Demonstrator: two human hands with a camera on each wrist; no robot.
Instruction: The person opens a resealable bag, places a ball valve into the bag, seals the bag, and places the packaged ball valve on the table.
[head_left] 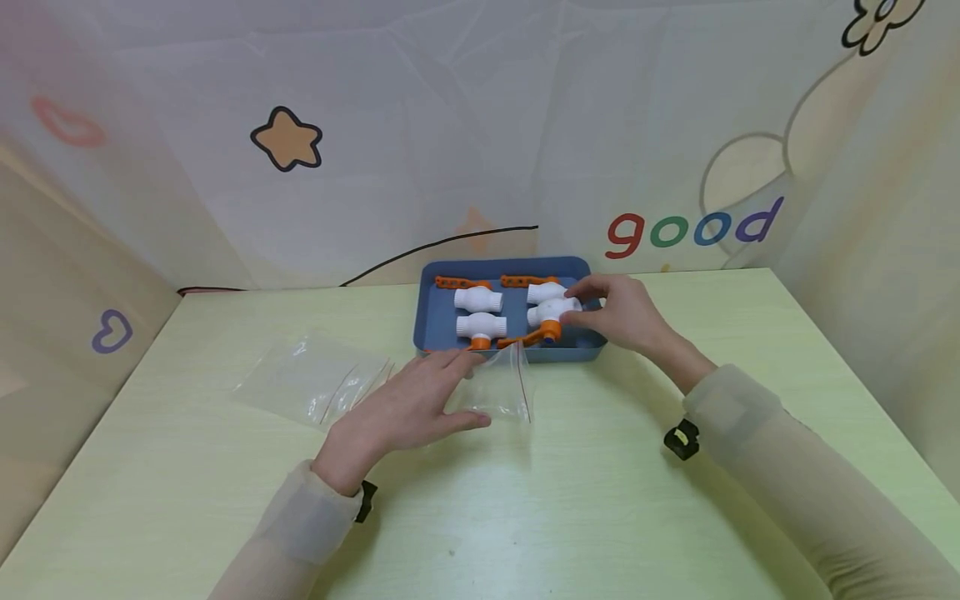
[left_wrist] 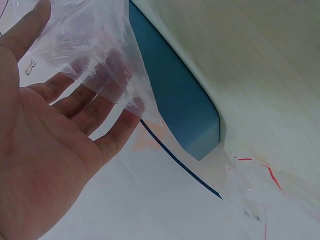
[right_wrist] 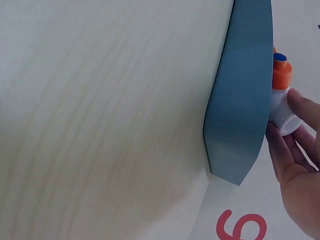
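In the head view my right hand (head_left: 622,312) pinches the end of a white plastic ball valve (head_left: 551,311) with an orange lever handle, at the right of the blue tray (head_left: 425,312). The right wrist view also has this valve (right_wrist: 285,112) between thumb and fingers, just beyond the tray wall. My left hand (head_left: 405,404) is in front of the tray, thumb spread away from the fingers. A clear zip bag (head_left: 501,392) with a red seal line lies against its fingers; in the left wrist view the bag (left_wrist: 95,55) covers the fingertips.
Three more white ball valves lie in the tray: one back left (head_left: 478,299), one front left (head_left: 481,326) and one back right (head_left: 543,292). Flat clear zip bags (head_left: 303,379) lie on the table (head_left: 600,517) at left. A printed curtain (head_left: 420,150) hangs behind the table.
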